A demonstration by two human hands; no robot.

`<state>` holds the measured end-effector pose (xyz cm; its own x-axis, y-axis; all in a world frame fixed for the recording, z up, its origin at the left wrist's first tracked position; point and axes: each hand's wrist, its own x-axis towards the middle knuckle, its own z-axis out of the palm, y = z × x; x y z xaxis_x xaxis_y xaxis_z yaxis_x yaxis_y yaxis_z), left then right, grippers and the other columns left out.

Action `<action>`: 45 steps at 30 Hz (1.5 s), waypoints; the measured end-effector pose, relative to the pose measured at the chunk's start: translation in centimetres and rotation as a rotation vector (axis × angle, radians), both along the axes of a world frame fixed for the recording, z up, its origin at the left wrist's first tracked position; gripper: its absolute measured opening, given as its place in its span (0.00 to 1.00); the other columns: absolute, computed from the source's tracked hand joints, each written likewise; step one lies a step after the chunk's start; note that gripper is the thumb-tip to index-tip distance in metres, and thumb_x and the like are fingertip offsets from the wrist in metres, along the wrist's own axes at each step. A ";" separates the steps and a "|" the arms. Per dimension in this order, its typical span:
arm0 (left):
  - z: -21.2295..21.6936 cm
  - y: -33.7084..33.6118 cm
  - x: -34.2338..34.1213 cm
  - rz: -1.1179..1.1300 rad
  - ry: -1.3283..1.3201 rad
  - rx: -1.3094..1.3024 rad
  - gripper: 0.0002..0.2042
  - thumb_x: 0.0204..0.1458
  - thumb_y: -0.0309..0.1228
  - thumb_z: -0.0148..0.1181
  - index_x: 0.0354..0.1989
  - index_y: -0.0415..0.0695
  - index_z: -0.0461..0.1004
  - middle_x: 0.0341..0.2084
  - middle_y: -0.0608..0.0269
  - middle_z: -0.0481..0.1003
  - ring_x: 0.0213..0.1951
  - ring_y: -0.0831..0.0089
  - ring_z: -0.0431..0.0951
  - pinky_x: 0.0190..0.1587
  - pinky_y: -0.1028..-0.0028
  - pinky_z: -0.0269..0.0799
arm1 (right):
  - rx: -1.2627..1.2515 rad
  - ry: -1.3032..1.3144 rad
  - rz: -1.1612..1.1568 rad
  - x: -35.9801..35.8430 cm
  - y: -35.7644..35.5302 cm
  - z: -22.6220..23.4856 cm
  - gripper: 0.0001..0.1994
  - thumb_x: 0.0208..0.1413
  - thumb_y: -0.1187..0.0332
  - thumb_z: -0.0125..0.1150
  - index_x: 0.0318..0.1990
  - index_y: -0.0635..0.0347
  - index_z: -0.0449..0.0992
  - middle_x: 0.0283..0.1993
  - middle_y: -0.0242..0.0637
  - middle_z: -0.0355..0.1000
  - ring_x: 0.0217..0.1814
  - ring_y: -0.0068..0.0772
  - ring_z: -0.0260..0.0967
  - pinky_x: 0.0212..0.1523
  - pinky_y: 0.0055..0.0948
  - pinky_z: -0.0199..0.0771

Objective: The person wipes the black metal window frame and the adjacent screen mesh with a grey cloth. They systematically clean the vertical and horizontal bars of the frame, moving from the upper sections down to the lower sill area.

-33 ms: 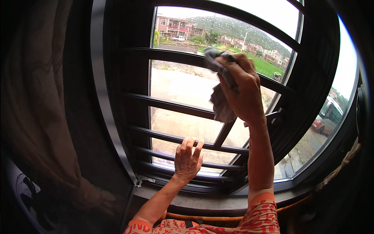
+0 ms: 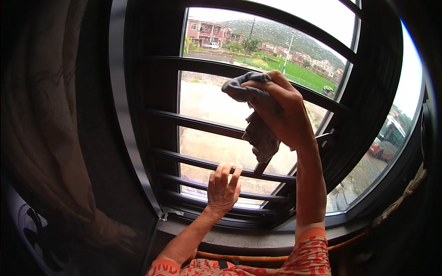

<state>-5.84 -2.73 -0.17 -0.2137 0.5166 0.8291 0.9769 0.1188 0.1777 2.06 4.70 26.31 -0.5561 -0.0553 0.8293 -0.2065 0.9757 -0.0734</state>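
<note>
My right hand (image 2: pixel 287 110) is raised before the barred window, closed around a crumpled grey cloth (image 2: pixel 262 140). One fold of the cloth sticks out to the left past the fingers, and the rest hangs below the palm. The fold lies over a dark horizontal bar (image 2: pixel 207 66) in this view; whether it presses on it I cannot tell. Lower down, my left hand (image 2: pixel 223 188) has its fingers hooked over another dark window bar (image 2: pixel 193 160). Its thumb sits lower, to the right of the fingers.
Raindrops cover the upper glass (image 2: pixel 271 32). A window handle (image 2: pixel 326 137) juts out beside my right forearm. The grey sill (image 2: pixel 239 238) runs below the bars. At the left hangs a beige curtain (image 2: pixel 50 119); a braided cord (image 2: pixel 405 193) is at the right.
My right hand has moved slightly down with the cloth, whose upper fold now reaches further left. The left hand stays on its bar.
</note>
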 end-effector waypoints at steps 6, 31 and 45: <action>-0.2 0.4 0.0 0.002 0.030 0.021 0.36 0.36 0.35 0.71 0.58 0.53 0.62 0.53 0.59 0.60 0.59 0.59 0.58 0.57 0.60 0.54 | 0.348 0.426 -0.707 1.8 1.1 -0.1 0.16 0.46 0.79 0.63 0.46 0.63 0.78 0.43 0.42 0.72 0.43 0.39 0.66 0.45 0.36 0.68; 0.1 0.0 -0.3 -0.078 0.002 0.000 0.35 0.38 0.35 0.70 0.58 0.52 0.63 0.54 0.58 0.59 0.60 0.59 0.58 0.56 0.61 0.55 | 0.348 0.164 -0.655 0.5 -1.3 2.0 0.18 0.41 0.77 0.58 0.44 0.65 0.79 0.40 0.42 0.71 0.44 0.43 0.66 0.52 0.37 0.63; 1.0 -0.8 0.3 -0.233 -0.130 0.028 0.38 0.38 0.33 0.71 0.61 0.46 0.61 0.55 0.51 0.57 0.61 0.51 0.56 0.62 0.58 0.54 | 0.336 0.111 -0.557 -7.2 -3.3 2.7 0.18 0.38 0.77 0.62 0.42 0.59 0.80 0.40 0.36 0.73 0.46 0.37 0.64 0.49 0.33 0.65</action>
<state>-5.53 -3.56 0.88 -0.1973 0.5417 0.8171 0.9461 -0.1130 0.3034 -5.13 1.41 28.98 -0.4885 -0.0499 0.8712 0.3470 0.9049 0.2464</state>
